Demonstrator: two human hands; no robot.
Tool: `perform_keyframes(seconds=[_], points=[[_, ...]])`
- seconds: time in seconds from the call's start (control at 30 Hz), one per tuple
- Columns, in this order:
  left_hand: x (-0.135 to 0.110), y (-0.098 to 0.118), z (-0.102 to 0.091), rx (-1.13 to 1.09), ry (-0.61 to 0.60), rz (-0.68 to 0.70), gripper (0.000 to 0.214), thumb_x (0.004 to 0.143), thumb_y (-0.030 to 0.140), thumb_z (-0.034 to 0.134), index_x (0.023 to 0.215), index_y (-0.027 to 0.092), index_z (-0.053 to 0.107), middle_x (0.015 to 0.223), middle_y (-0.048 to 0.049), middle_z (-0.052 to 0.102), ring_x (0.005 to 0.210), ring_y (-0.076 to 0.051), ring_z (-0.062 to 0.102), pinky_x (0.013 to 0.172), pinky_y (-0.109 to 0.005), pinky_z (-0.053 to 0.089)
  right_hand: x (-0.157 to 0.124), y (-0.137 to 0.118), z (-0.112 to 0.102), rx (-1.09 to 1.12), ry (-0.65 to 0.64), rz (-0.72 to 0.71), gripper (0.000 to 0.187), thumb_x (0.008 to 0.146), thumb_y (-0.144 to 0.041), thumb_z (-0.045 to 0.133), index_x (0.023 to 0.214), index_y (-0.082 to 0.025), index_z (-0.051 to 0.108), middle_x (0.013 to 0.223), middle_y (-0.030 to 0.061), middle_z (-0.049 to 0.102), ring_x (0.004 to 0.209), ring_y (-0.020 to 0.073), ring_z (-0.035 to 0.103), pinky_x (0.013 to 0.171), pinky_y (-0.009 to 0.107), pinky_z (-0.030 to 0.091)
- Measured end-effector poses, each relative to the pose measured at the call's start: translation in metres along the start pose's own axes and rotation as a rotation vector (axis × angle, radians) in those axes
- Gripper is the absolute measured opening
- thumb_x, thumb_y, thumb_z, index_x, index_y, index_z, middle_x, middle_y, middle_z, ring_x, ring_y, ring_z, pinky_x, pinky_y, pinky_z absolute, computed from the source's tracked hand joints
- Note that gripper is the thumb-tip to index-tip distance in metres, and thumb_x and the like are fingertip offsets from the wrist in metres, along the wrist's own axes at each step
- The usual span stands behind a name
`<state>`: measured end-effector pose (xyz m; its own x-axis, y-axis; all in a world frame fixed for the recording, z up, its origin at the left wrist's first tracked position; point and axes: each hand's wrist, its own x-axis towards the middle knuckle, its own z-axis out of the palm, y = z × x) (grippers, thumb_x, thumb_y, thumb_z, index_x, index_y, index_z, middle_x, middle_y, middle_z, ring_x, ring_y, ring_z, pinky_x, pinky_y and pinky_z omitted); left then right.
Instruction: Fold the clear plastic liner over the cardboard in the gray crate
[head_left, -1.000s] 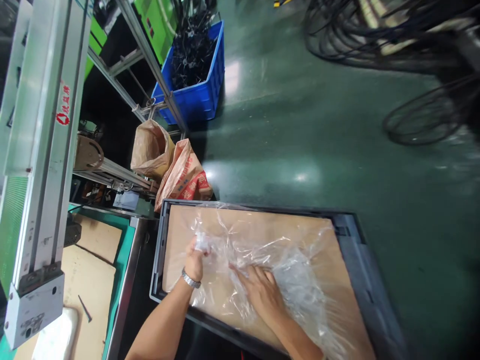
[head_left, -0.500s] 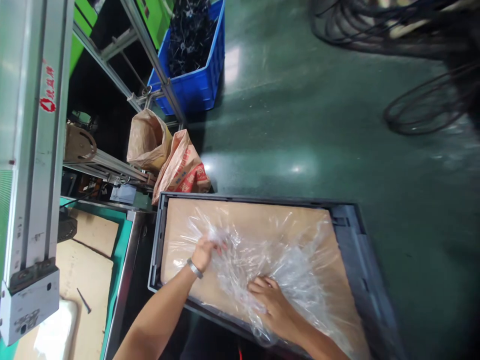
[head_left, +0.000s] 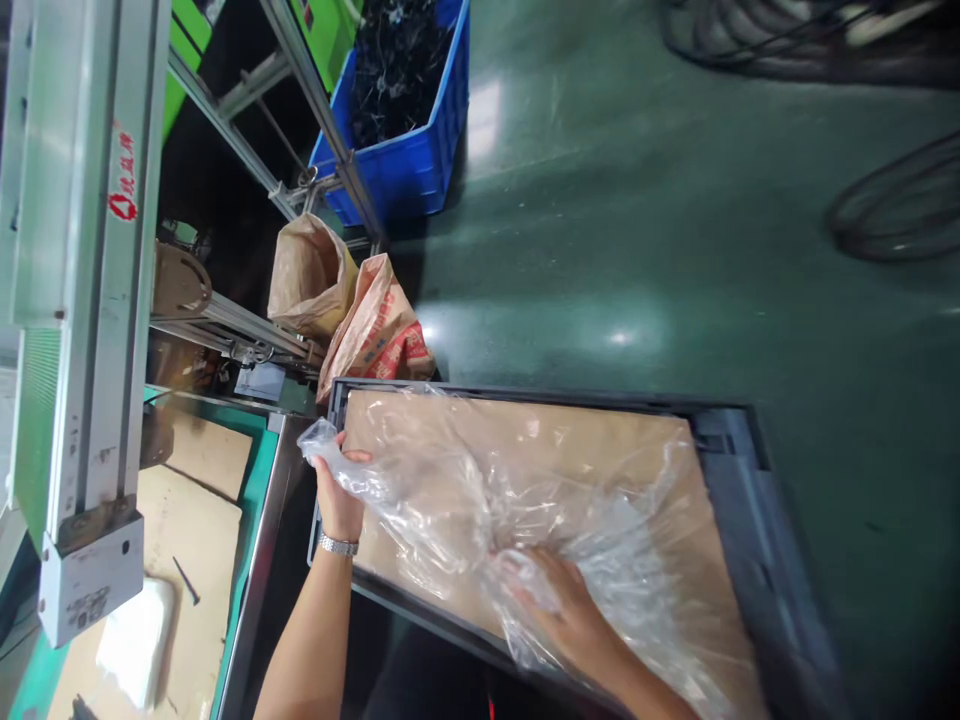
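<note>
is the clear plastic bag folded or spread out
Partly spread and crumpled: the clear plastic bag lies rumpled over the cardboard sheet, one end bunched in the left hand.

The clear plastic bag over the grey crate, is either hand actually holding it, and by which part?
The left hand grips the clear plastic bag by its bunched end; the right hand is on its middle, grip unclear.
</note>
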<state>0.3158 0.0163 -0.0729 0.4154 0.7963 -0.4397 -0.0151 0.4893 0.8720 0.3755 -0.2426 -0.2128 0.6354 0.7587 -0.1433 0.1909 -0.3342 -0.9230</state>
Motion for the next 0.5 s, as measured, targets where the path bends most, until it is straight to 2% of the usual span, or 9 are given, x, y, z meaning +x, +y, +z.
perform_keyframes(seconds=[0.07, 0.1, 0.2, 0.27, 0.37, 0.5], points=[[0.008, 0.014, -0.013, -0.109, 0.039, -0.008, 0.05, 0.078, 0.061, 0.037, 0.106, 0.022, 0.05, 0.072, -0.0026, 0.059, 0.063, -0.017, 0.055, 0.063, -0.032, 0.045, 0.0, -0.002, 0.007, -0.116, -0.1, -0.149, 0.028, 0.081, -0.034, 0.049, 0.105, -0.029, 0.061, 0.088, 0.0044, 0.062, 0.085, 0.0232, 0.054, 0.079, 0.041, 0.039], [0.014, 0.025, -0.022, -0.164, 0.097, -0.007, 0.045, 0.08, 0.057, 0.035, 0.103, 0.022, 0.052, 0.071, -0.0023, 0.059, 0.063, -0.017, 0.055, 0.062, -0.032, 0.046, 0.001, -0.002, 0.009, -0.179, -0.127, -0.207, 0.03, 0.082, -0.029, 0.048, 0.11, -0.029, 0.058, 0.087, 0.0039, 0.061, 0.084, 0.0222, 0.053, 0.078, 0.04, 0.038], [0.037, 0.065, -0.051, -0.235, 0.327, -0.007, 0.033, 0.087, 0.039, 0.027, 0.084, 0.02, 0.054, 0.063, 0.0003, 0.054, 0.06, -0.013, 0.054, 0.062, -0.028, 0.046, 0.002, 0.005, 0.01, -0.289, -0.075, -0.306, 0.039, 0.086, -0.02, 0.039, 0.124, -0.026, 0.047, 0.086, 0.0045, 0.058, 0.082, 0.0196, 0.052, 0.075, 0.036, 0.037], [0.053, 0.087, -0.064, -0.209, 0.405, -0.03, 0.031, 0.088, 0.03, 0.025, 0.075, 0.019, 0.051, 0.06, 0.001, 0.05, 0.056, -0.011, 0.051, 0.061, -0.025, 0.045, 0.003, 0.007, 0.009, -0.313, -0.031, -0.353, 0.044, 0.087, -0.016, 0.035, 0.13, -0.024, 0.039, 0.085, 0.0044, 0.057, 0.079, 0.0179, 0.052, 0.073, 0.033, 0.036], [0.076, 0.1, -0.069, -0.152, 0.4, -0.06, 0.032, 0.087, 0.032, 0.025, 0.074, 0.018, 0.05, 0.064, -0.0003, 0.051, 0.056, -0.012, 0.05, 0.058, -0.027, 0.044, 0.007, -0.001, 0.009, -0.422, -0.017, -0.459, 0.054, 0.085, -0.009, 0.037, 0.136, -0.024, 0.028, 0.083, 0.0029, 0.053, 0.078, 0.0159, 0.051, 0.073, 0.031, 0.035], [0.102, 0.095, -0.058, -0.099, 0.351, -0.087, 0.04, 0.088, 0.041, 0.022, 0.074, 0.017, 0.051, 0.068, -0.0036, 0.054, 0.059, -0.014, 0.052, 0.059, -0.029, 0.044, 0.016, -0.022, 0.016, -0.817, 0.018, -0.486, 0.064, 0.076, 0.0, 0.043, 0.13, -0.034, 0.039, 0.072, 0.0018, 0.045, 0.067, 0.0172, 0.046, 0.065, 0.032, 0.034]])
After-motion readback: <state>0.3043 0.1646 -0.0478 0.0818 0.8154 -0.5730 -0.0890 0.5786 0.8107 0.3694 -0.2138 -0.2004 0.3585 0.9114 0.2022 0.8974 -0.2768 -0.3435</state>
